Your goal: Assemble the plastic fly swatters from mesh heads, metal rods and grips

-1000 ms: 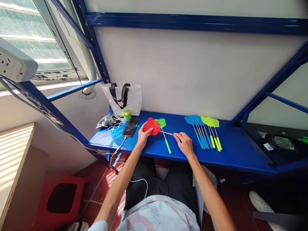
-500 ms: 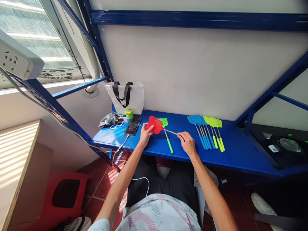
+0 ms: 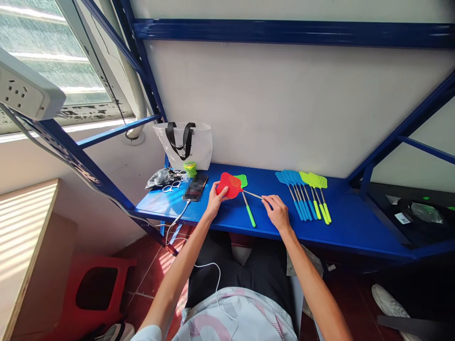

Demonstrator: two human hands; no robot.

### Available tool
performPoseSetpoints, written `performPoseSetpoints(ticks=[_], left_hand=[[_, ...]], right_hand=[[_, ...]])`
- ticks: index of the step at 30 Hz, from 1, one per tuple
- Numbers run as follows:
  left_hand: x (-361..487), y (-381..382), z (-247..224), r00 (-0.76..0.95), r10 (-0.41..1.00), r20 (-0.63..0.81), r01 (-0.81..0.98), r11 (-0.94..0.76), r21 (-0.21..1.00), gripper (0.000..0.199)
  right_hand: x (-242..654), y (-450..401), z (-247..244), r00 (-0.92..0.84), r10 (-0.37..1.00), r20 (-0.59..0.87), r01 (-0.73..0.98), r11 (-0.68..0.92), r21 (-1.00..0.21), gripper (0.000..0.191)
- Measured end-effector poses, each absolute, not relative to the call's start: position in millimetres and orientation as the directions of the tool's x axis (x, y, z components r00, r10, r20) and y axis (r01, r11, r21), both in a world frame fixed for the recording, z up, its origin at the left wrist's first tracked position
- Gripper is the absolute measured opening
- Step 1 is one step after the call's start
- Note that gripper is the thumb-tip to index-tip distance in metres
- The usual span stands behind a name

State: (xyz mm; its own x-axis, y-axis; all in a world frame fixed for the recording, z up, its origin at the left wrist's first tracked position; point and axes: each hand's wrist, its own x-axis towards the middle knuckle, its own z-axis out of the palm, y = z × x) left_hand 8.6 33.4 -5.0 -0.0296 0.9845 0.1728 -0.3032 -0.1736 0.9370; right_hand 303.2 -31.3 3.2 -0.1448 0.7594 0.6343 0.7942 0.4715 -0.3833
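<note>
A red fly swatter (image 3: 231,184) is held above the blue desk between my two hands. My left hand (image 3: 214,201) pinches the left side of its hand-shaped head. At the other end of the thin metal rod, my right hand (image 3: 276,210) is closed on the swatter, and its fingers hide the grip. Partly behind the red head lies a green fly swatter (image 3: 250,215), its handle pointing towards me. To the right, several blue fly swatters (image 3: 301,208) lie in a row, with yellow-green fly swatters (image 3: 322,210) beside them.
At the desk's (image 3: 355,218) left end are a phone (image 3: 195,188) on a white cable, a green container (image 3: 190,168), scissors (image 3: 172,186) and a crumpled plastic bag (image 3: 161,178). A white tote bag (image 3: 199,144) stands behind. Blue metal posts frame the desk.
Almost nothing differs. Both hands keep their hold on the red fly swatter, and the whole view has shifted slightly.
</note>
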Motion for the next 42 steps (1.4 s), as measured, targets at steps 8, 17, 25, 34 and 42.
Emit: performPoseSetpoints(ticks=[8,17,25,34,42], left_hand=[[11.4,29.2,-0.6,0.025,0.975,0.219,-0.272,-0.204,0.94,0.067],[12.6,28.2,0.7,0.027,0.968,0.248,-0.284,-0.231,0.931,0.069],[14.6,28.6,-1.7,-0.005,0.967,0.256,-0.289,-0.247,0.925,0.068],[13.8,30.3,-4.1,0.028,0.971,0.236,-0.283,-0.219,0.934,0.072],[12.5,32.3,-7.9,0.075,0.972,0.223,-0.269,-0.195,0.943,0.076]], right_hand=[[306.9,-33.2,1.5,-0.188,0.621,0.761,0.822,0.523,-0.224,0.029],[306.7,-31.1,-2.0,-0.233,0.566,0.79,0.819,0.552,-0.154,0.028],[304.7,-32.9,-1.1,-0.255,0.571,0.78,0.834,0.538,-0.121,0.029],[305.6,-34.0,0.1,-0.216,0.565,0.796,0.863,0.492,-0.115,0.026],[306.4,-34.9,3.1,-0.23,0.495,0.838,0.859,0.508,-0.064,0.021]])
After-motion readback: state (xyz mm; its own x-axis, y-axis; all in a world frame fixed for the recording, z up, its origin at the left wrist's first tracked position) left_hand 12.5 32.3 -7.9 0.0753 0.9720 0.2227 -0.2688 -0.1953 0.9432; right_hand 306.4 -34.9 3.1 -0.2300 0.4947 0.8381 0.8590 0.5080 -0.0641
